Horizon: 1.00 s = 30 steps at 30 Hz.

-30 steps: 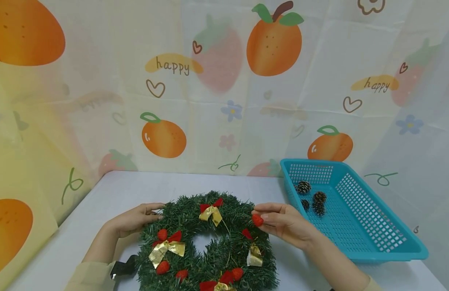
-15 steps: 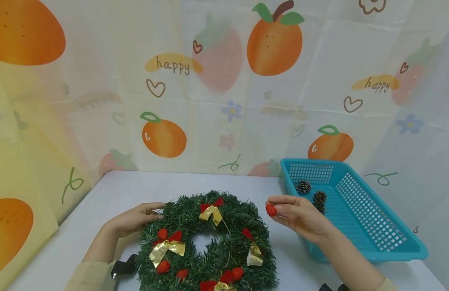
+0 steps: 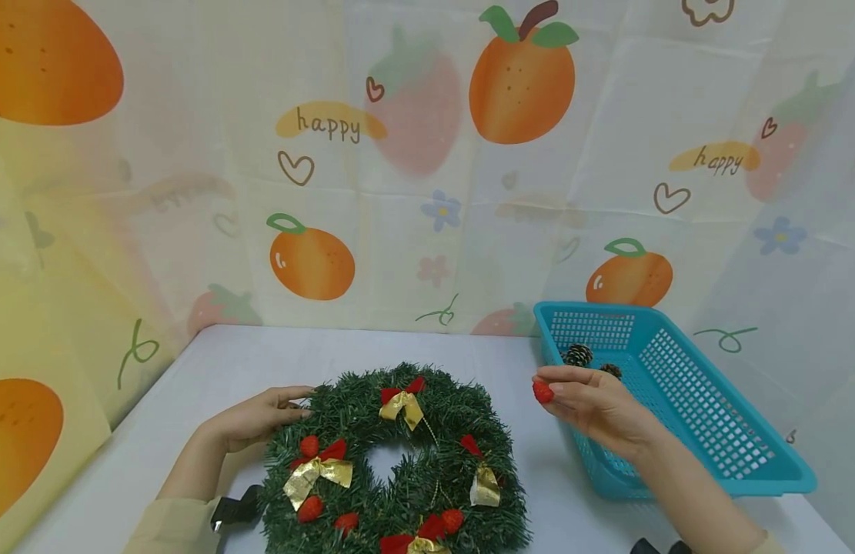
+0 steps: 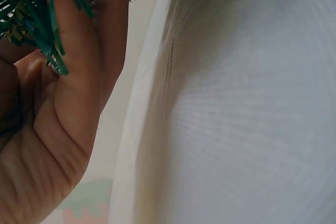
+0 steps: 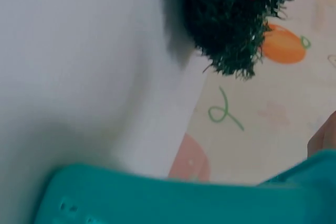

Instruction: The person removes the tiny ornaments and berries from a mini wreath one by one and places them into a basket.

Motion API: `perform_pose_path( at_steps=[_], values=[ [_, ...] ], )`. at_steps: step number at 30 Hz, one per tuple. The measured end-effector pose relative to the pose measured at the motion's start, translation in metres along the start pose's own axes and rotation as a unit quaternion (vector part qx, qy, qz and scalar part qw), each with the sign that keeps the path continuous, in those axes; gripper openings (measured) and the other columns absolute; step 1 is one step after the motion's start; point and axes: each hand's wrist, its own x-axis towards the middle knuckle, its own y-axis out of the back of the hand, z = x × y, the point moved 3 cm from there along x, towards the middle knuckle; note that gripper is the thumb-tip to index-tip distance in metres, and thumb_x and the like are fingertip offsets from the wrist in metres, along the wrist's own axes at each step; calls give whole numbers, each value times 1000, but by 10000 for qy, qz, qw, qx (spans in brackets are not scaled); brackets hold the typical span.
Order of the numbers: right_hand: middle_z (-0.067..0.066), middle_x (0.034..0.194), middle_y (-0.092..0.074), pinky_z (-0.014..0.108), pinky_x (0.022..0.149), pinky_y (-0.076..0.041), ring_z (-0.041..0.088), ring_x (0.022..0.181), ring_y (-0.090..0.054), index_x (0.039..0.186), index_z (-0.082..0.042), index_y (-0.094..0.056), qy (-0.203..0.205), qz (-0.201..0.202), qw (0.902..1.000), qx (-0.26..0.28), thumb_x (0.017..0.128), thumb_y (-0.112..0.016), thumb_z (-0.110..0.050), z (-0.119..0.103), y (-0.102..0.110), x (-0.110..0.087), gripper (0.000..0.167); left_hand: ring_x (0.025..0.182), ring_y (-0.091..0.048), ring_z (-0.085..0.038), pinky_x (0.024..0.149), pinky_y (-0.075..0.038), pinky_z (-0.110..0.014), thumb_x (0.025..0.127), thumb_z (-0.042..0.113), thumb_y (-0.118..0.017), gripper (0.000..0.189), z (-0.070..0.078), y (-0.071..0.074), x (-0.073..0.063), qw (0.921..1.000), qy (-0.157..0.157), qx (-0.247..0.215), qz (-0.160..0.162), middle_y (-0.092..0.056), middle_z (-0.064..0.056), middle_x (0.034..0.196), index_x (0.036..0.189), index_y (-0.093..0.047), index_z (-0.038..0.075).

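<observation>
A green Christmas wreath (image 3: 462,431) with red-and-gold bows and several small red strawberries lies on the white table. My left hand (image 3: 252,415) holds the wreath's upper left edge, its fingertips hidden among the needles. In the left wrist view, green needles (image 4: 26,14) lie over the curled fingers of that hand. Away from the wreath's right side, my right hand (image 3: 603,408) pinches a small red strawberry ornament (image 3: 542,392) between thumb and fingers. This hand is over the left side of a blue plastic basket (image 3: 676,385); only a bit of it shows in the right wrist view.
Inside the basket are pine cones (image 3: 578,355), partly hidden by the right hand. A black strap (image 3: 236,508) shows by the left wrist, with more black pieces at the bottom right. A fruit-print cloth (image 3: 413,231) hangs behind the table.
My right hand has moved off the wreath's upper right, rightward and slightly up to the basket, carrying the strawberry ornament. The left hand and wreath have stayed in place.
</observation>
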Motion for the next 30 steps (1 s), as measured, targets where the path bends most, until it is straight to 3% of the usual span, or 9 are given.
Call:
perform_pose_path(
  at_steps=[8, 19, 30],
  values=[
    [-5, 117, -69, 24, 93, -55, 10, 107, -65, 114, -18, -75, -9, 176, 9998, 37, 102, -45, 0, -6, 21, -9, 37, 48, -18, -7, 48, -30, -20, 105, 23, -49, 69, 0, 0, 0, 10000, -16, 0, 7, -23, -45, 152, 157, -14, -4],
    [-2, 121, -69, 26, 94, -55, 14, 109, -67, 119, -12, -73, 196, -19, 9978, 632, 104, -39, 3, -13, 48, -22, 40, 48, -19, -5, 48, -30, -19, 104, 23, -49, 69, 1, 0, 0, 10000, -29, -8, 8, -24, -45, 151, 157, -13, -4],
    [-2, 120, -70, 25, 94, -55, 15, 110, -68, 117, -10, -73, 199, 246, 9954, 899, 105, -35, 2, -15, 73, -28, 43, 47, -18, -6, 48, -29, -18, 105, 23, -49, 69, 0, 0, -1, 10000, -18, 7, -17, -26, -45, 151, 157, -13, -4]
  ],
)
